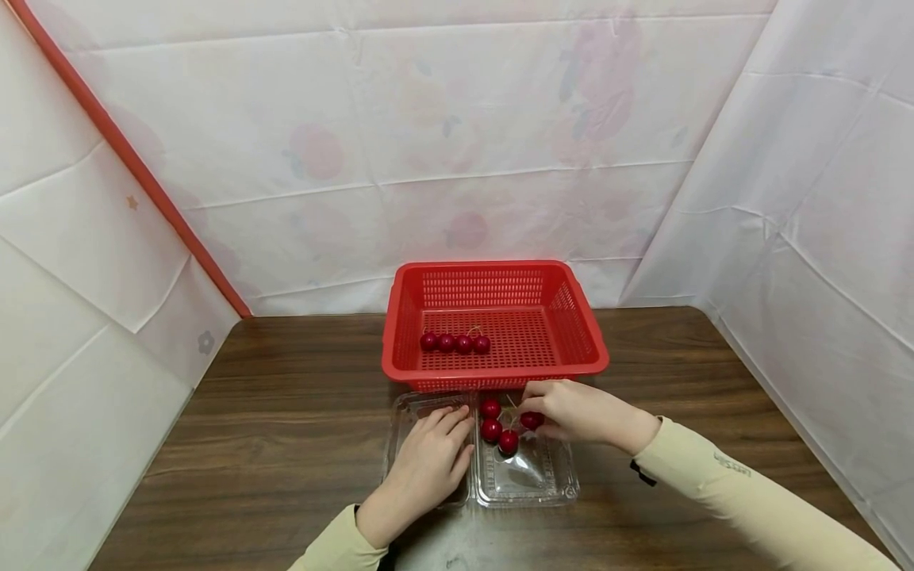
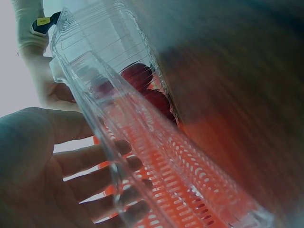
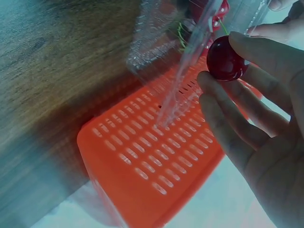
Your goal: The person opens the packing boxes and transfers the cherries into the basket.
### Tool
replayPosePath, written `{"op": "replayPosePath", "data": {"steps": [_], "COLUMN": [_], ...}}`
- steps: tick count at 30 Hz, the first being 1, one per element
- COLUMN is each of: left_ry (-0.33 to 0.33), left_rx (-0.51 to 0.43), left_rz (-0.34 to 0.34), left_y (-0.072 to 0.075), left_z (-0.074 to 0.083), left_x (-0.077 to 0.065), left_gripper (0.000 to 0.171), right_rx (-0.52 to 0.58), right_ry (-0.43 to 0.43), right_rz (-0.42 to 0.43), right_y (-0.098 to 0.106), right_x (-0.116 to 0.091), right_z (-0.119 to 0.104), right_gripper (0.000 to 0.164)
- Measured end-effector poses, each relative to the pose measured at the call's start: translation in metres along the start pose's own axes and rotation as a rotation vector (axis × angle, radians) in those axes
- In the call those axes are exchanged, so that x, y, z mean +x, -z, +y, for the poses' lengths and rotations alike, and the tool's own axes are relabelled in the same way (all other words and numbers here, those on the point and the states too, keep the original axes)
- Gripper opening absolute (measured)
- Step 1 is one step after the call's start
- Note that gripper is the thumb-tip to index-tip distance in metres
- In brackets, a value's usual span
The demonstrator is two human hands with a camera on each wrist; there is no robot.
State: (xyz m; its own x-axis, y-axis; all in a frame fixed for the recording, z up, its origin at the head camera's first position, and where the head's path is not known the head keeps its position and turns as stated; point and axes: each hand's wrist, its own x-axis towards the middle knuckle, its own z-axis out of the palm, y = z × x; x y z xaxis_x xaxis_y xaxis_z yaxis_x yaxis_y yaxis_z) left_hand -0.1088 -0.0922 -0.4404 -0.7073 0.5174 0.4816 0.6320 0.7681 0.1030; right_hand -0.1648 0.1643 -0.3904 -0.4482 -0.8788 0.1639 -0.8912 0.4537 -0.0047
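Note:
A dark red cherry (image 3: pixel 223 59) is pinched between the thumb and fingertips of my right hand (image 1: pixel 574 408), over the right half of a clear plastic clamshell box (image 1: pixel 524 490). Beside it in that half, several cherries (image 1: pixel 490 430) with thin green stems sit toward the back left. My left hand (image 1: pixel 423 458) rests palm down on the clamshell's left half, its fingers nearly straight and pointing at the basket. In the left wrist view, those fingers (image 2: pixel 95 178) show spread out behind the clear plastic wall.
Right behind the clamshell stands a red perforated plastic basket (image 1: pixel 493 373). A row of several cherries (image 1: pixel 464 344) lies on its floor, toward the left. Everything stands on a dark wooden table (image 1: pixel 286 412), with white printed sheets (image 1: pixel 464 143) hung at the back and sides.

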Motion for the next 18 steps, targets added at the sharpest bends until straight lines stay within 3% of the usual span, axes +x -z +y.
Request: {"op": "replayPosePath", "data": {"steps": [18], "left_ry": [0.001], "left_rx": [0.007], "left_rz": [-0.006], "left_y": [0.000], "left_z": [0.000], "left_x": [0.000], "left_gripper": [0.031], "right_rx": [-0.006], "right_ry": [-0.012], "right_rz": [0.018], "right_y": [0.020], "right_x": [0.000], "right_z": [-0.006], "right_gripper": [0.030]}}
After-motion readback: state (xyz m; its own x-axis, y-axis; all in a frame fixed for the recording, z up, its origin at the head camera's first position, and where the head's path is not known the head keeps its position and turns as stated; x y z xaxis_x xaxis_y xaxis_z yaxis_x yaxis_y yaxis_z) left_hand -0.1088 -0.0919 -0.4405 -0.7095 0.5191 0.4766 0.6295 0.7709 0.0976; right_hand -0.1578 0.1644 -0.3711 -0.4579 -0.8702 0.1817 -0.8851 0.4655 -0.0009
